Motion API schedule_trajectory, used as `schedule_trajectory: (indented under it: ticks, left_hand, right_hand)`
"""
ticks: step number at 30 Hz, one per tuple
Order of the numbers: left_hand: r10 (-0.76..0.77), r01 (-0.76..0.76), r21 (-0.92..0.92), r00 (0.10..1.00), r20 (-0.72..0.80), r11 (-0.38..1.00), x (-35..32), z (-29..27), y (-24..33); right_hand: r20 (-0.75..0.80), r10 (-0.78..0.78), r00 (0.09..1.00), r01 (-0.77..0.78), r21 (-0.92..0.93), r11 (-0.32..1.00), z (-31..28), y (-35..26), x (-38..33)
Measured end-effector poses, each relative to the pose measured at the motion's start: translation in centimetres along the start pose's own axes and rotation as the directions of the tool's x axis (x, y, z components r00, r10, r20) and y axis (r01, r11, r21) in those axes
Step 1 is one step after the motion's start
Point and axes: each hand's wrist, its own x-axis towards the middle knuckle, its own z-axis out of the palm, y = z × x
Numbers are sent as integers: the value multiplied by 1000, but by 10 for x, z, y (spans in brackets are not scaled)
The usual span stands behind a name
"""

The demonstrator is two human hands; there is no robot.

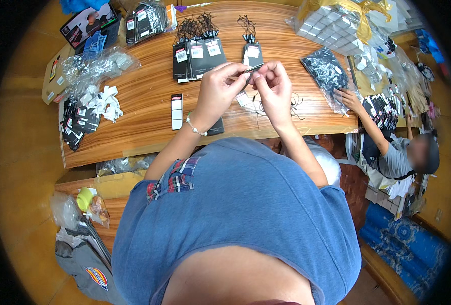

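Note:
Over the middle of the wooden table, my left hand [219, 85] and my right hand [273, 87] meet with pinched fingers. Between their fingertips is a thin black tag [256, 67], seen nearly edge-on. Just below the fingers a small white label [243, 99] shows. Loose black strings [297, 104] lie to the right of my right hand. Beyond my hands is a small stack of black hang tags [252, 51] with strings attached. Larger stacks of strung black tags [205, 56] stand to its left. A black tag [216, 127] lies partly behind my left wrist.
A narrow strip with white labels [176, 112] lies left of my left forearm. Crumpled white paper [107, 103] and more black tags [78, 124] cover the left end. At right, a co-worker's hand [348, 99] touches a plastic bag of dark items [327, 73]. White boxes [327, 28] stand behind.

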Motion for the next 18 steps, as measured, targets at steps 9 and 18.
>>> schedule_trajectory:
  ticks: [9, 18]
  left_hand:
    - [72, -92, 178, 991, 112, 980, 0, 3, 5]
    - [273, -351, 413, 932, 237, 840, 7, -2, -1]
  right_hand:
    - [118, 264, 957, -288, 460, 840, -19, 8, 1]
    - [160, 252, 954, -275, 144, 951, -24, 5, 6]
